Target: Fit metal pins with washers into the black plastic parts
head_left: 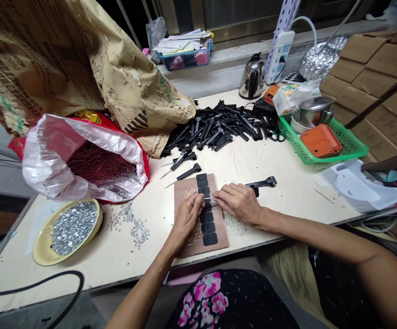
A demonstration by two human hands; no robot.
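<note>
A thin metal rod (pixel 209 198) spans the gap between my two hands, above a brown board (pixel 186 242) with a column of black square pads (pixel 209 228). The closed fingertips of my left hand (pixel 188 210) meet its left end; any small piece inside them is hidden. My right hand (pixel 238 202) pinches the other end. Just beyond the right knuckles lies a black plastic part with a round-knobbed end (pixel 266 182). Past the board, a few similar black parts with thin metal pins (pixel 188 172) rest on the table.
A heap of black plastic parts (pixel 219 125) covers the back. At left are a bag of dark thin rods (pixel 98 167), a yellow bowl of small shiny rings (pixel 97 224) and scattered rings (pixel 138 230). A green basket (pixel 351 148) and stacked cartons (pixel 383 87) stand right; a kettle (pixel 253 77) behind.
</note>
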